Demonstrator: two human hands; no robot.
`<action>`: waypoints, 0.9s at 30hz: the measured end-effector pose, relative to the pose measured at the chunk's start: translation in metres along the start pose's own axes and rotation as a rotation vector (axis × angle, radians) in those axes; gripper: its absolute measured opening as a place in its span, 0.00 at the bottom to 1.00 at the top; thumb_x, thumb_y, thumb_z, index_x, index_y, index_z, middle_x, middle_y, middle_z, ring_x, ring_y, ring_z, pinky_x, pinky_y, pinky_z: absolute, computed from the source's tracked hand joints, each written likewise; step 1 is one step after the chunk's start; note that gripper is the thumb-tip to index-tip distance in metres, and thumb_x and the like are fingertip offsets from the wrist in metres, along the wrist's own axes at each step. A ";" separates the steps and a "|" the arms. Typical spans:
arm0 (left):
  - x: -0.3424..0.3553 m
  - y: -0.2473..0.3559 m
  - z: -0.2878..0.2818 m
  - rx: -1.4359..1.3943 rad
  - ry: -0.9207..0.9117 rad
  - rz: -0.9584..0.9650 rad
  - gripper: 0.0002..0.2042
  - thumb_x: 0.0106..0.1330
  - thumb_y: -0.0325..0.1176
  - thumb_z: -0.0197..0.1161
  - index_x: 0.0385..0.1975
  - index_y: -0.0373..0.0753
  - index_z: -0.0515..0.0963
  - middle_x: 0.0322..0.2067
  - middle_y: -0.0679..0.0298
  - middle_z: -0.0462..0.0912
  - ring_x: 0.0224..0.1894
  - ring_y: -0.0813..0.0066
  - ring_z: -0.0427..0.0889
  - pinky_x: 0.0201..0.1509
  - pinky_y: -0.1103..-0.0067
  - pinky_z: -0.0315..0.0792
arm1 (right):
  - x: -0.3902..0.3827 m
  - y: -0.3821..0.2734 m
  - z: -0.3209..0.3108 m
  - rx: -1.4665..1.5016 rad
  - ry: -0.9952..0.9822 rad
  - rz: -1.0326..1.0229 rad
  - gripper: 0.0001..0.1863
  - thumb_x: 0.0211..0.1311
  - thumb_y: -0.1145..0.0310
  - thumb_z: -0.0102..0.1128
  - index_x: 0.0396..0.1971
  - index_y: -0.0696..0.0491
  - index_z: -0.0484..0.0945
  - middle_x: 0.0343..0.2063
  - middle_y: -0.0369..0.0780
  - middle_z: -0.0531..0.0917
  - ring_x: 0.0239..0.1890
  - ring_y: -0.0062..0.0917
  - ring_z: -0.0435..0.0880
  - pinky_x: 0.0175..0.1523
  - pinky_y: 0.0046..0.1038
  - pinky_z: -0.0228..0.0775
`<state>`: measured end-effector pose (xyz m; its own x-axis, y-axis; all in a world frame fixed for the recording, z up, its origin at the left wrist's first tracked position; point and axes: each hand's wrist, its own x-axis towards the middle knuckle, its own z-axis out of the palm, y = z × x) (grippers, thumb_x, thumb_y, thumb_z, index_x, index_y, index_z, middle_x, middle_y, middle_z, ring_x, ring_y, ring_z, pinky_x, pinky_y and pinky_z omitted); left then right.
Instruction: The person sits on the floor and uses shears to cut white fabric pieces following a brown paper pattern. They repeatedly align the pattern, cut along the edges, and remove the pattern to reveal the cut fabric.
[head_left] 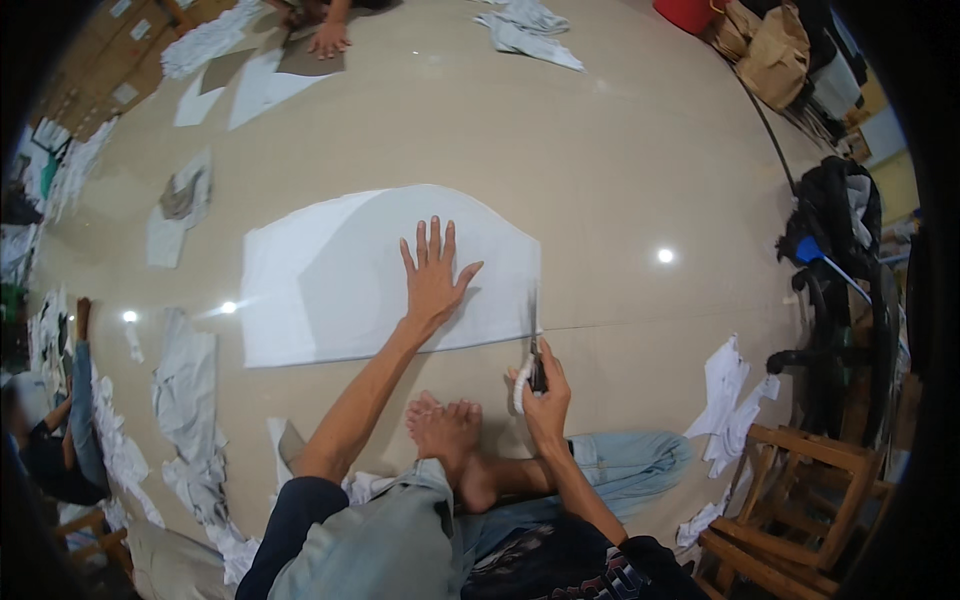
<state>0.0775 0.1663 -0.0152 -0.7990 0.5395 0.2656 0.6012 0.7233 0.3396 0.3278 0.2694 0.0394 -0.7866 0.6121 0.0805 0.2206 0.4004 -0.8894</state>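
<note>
Glossy beige floor (pixel 640 180) reaches beyond every edge of the arched, smooth white fabric panel (pixel 340 290); white labels (pixel 140 30) on brown cardboard boxes (pixel 122 58), upper left, are unreadable. The left hand (pixel 430 285) lies flat on the panel, grip open, fingers spread, and the right hand (pixel 548 402) has its grip closed round black-and-white-handled scissors (pixel 538 374), blades at the panel's right edge.

A cloth workshop, shown by fabric scraps (pixel 190 380), scissors (pixel 539 374) and, at the dim rim, apparently stacked cartons (pixel 125 50).
</note>
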 end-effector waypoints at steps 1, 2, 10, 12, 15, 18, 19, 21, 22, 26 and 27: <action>-0.005 -0.002 -0.011 -0.055 0.026 -0.012 0.39 0.76 0.59 0.48 0.77 0.37 0.55 0.78 0.48 0.48 0.81 0.46 0.39 0.78 0.41 0.30 | 0.005 -0.007 0.009 -0.002 -0.096 0.038 0.37 0.56 0.78 0.68 0.69 0.56 0.69 0.44 0.43 0.80 0.40 0.27 0.81 0.47 0.27 0.74; -0.015 -0.009 -0.023 -0.049 0.037 -0.066 0.38 0.76 0.58 0.49 0.77 0.37 0.55 0.78 0.49 0.49 0.81 0.46 0.39 0.78 0.41 0.30 | 0.010 -0.011 0.019 -0.001 -0.107 -0.018 0.36 0.57 0.77 0.68 0.68 0.56 0.70 0.46 0.43 0.80 0.41 0.29 0.82 0.48 0.28 0.75; -0.113 -0.153 -0.078 -0.008 0.154 -0.360 0.30 0.79 0.47 0.50 0.75 0.38 0.59 0.77 0.51 0.55 0.80 0.46 0.46 0.79 0.45 0.35 | 0.063 -0.016 0.085 -0.192 -0.238 -0.267 0.35 0.58 0.74 0.64 0.69 0.53 0.69 0.58 0.48 0.75 0.57 0.46 0.76 0.62 0.42 0.69; -0.123 -0.184 -0.095 0.012 0.212 -0.403 0.29 0.79 0.45 0.49 0.74 0.38 0.60 0.76 0.50 0.57 0.79 0.46 0.48 0.79 0.46 0.36 | 0.079 -0.008 0.098 -0.255 -0.229 -0.314 0.35 0.58 0.74 0.63 0.69 0.52 0.69 0.59 0.48 0.75 0.58 0.46 0.76 0.63 0.43 0.68; -0.121 -0.219 -0.115 0.016 0.286 -0.451 0.27 0.80 0.44 0.49 0.74 0.38 0.61 0.75 0.50 0.59 0.79 0.45 0.50 0.79 0.47 0.38 | 0.102 0.006 0.103 -0.356 -0.207 -0.363 0.35 0.59 0.74 0.63 0.70 0.52 0.68 0.59 0.48 0.75 0.57 0.46 0.76 0.62 0.43 0.69; -0.111 -0.231 -0.127 0.026 0.301 -0.453 0.26 0.80 0.44 0.49 0.74 0.40 0.63 0.75 0.52 0.60 0.78 0.47 0.51 0.79 0.47 0.39 | 0.139 0.016 0.093 -0.404 -0.175 -0.399 0.35 0.59 0.74 0.63 0.70 0.50 0.68 0.59 0.47 0.75 0.56 0.44 0.78 0.60 0.41 0.72; -0.109 -0.231 -0.126 0.031 0.277 -0.430 0.26 0.80 0.44 0.50 0.74 0.40 0.63 0.75 0.53 0.60 0.78 0.47 0.51 0.79 0.47 0.39 | 0.154 0.023 0.088 -0.434 -0.155 -0.412 0.35 0.59 0.73 0.64 0.69 0.50 0.69 0.58 0.46 0.76 0.54 0.43 0.79 0.57 0.40 0.74; -0.099 -0.225 -0.121 0.040 0.213 -0.384 0.25 0.80 0.43 0.50 0.74 0.42 0.64 0.75 0.54 0.60 0.78 0.46 0.51 0.79 0.47 0.39 | 0.193 0.032 0.075 -0.460 -0.125 -0.409 0.33 0.61 0.71 0.65 0.68 0.48 0.70 0.55 0.44 0.78 0.49 0.40 0.83 0.51 0.38 0.77; -0.092 -0.215 -0.114 0.033 0.177 -0.357 0.25 0.80 0.43 0.50 0.74 0.43 0.64 0.75 0.54 0.60 0.78 0.46 0.51 0.78 0.47 0.39 | 0.216 0.036 0.065 -0.465 -0.104 -0.386 0.32 0.62 0.69 0.66 0.68 0.48 0.70 0.53 0.43 0.79 0.48 0.40 0.84 0.49 0.38 0.78; -0.058 -0.156 -0.076 -0.014 0.005 -0.258 0.27 0.78 0.45 0.52 0.74 0.44 0.63 0.76 0.54 0.57 0.79 0.48 0.48 0.78 0.45 0.38 | 0.311 0.063 0.017 -0.620 -0.017 -0.236 0.31 0.65 0.63 0.67 0.66 0.52 0.71 0.48 0.45 0.81 0.45 0.40 0.85 0.48 0.38 0.77; -0.048 -0.135 -0.066 -0.024 -0.039 -0.236 0.28 0.78 0.46 0.52 0.75 0.44 0.63 0.77 0.55 0.57 0.80 0.49 0.48 0.79 0.45 0.37 | 0.330 0.072 0.001 -0.656 0.011 -0.208 0.30 0.65 0.63 0.67 0.66 0.54 0.72 0.48 0.45 0.81 0.45 0.40 0.85 0.49 0.38 0.77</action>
<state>0.0350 0.0141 -0.0144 -0.9168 0.3735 0.1411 0.3975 0.8212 0.4095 0.0838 0.4995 0.0011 -0.8451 0.4837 0.2278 0.3721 0.8380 -0.3990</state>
